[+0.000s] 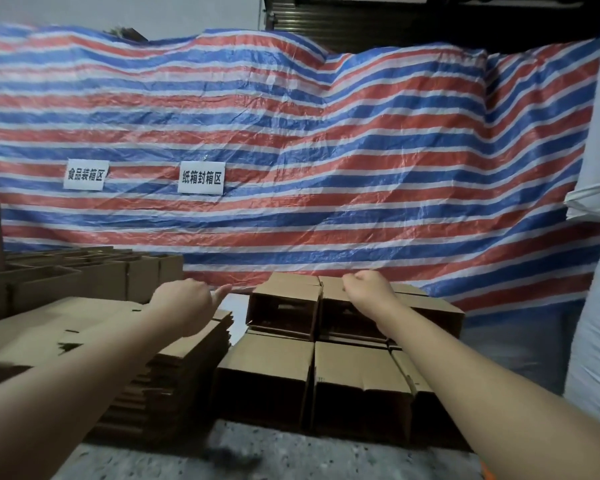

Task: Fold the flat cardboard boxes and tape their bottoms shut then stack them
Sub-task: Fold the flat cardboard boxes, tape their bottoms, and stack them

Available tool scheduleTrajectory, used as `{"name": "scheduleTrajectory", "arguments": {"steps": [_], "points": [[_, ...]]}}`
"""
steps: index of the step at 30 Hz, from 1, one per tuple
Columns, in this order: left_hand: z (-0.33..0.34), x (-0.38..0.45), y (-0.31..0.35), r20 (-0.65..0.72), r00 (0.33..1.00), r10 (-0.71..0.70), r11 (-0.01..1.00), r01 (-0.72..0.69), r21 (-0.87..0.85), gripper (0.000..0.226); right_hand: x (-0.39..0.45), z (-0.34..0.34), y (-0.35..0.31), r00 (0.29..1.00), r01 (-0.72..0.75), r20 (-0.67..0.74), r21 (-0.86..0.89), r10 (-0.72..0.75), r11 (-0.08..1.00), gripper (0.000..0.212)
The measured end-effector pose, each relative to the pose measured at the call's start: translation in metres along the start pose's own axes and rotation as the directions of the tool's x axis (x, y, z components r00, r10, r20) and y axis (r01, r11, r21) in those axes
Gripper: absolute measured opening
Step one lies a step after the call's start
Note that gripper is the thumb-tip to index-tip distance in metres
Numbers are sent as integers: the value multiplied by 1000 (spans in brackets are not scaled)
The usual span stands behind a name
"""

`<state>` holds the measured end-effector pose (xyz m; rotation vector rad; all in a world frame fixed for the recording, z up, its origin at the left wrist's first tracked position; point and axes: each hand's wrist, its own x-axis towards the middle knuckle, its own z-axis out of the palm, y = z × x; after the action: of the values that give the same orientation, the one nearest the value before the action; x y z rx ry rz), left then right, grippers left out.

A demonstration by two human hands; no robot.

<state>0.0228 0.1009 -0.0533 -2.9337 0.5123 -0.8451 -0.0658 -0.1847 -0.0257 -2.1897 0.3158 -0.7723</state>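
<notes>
The right hand point(368, 289) rests curled on the top folded box point(340, 303), which lies sideways, opening toward us. The left hand point(184, 299) holds nothing, one finger pointing.

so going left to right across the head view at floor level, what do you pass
folded boxes at far left → pile of flat cardboard → left hand → stack of folded boxes → right hand on the top box → white sack

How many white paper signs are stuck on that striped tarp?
2. One sign is on the left part of the striped tarp; the other sign is to its right, nearer the middle. None seem hidden.
</notes>
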Motion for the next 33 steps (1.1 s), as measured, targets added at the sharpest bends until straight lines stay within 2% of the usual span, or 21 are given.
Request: {"name": "scheduleTrajectory", "arguments": {"steps": [2, 5, 7, 11, 14, 17, 22, 24, 25, 27, 28, 29, 33], "points": [[17, -3, -11, 158, 987, -16, 1000, 13, 19, 82, -2, 12, -2, 999, 23, 42, -36, -22, 999, 29], [51, -12, -20, 363, 927, -98, 995, 91, 37, 81, -6, 27, 1, 996, 32, 90, -63, -26, 997, 27], [71, -25, -19, 430, 897, -104, 994, 104, 24, 81, -9, 35, 4, 991, 14, 133, -61, -6, 998, 27], [85, -41, -17, 301, 949, -94, 989, 55, 135, 68, -17, 42, 6, 981, -19, 194, -58, 30, 998, 31], [78, -43, -17, 269, 960, -79, 995, 57, 86, 54, -21, 45, 7, 975, -49, 214, -45, 57, 998, 35], [67, -46, -17, 228, 972, -56, 998, 56, 4, 41, -24, 47, 8, 976, -41, 213, -49, 51, 998, 27], [28, -52, -16, -2, 999, -40, 993, 39, -111, 38, -27, 45, 2, 978, -39, 204, -27, 44, 999, 24], [6, -55, -18, -231, 973, -27, 996, 5, -93, 48, -29, 42, -3, 976, -37, 216, -19, 40, 999, 29], [-5, -57, -19, -386, 923, 14, 995, -51, -85, 54, -30, 40, -6, 977, -28, 213, -11, 30, 1000, 33], [-29, -59, -18, -670, 740, 62, 985, -155, -79, 58, -31, 36, -13, 981, -9, 192, 50, 0, 999, 41], [-43, -59, -15, -747, 664, 47, 978, -182, -99, 57, -31, 33, -19, 984, -9, 179, 110, -11, 994, 48], [-56, -57, -12, -787, 616, 26, 970, -206, -130, 57, -30, 29, -25, 986, -11, 166, 179, -19, 984, 54], [-99, -55, 6, -815, 573, -89, 882, -334, -331, 51, -22, 1, -48, 997, 11, 60, 405, -39, 914, 66]]}}
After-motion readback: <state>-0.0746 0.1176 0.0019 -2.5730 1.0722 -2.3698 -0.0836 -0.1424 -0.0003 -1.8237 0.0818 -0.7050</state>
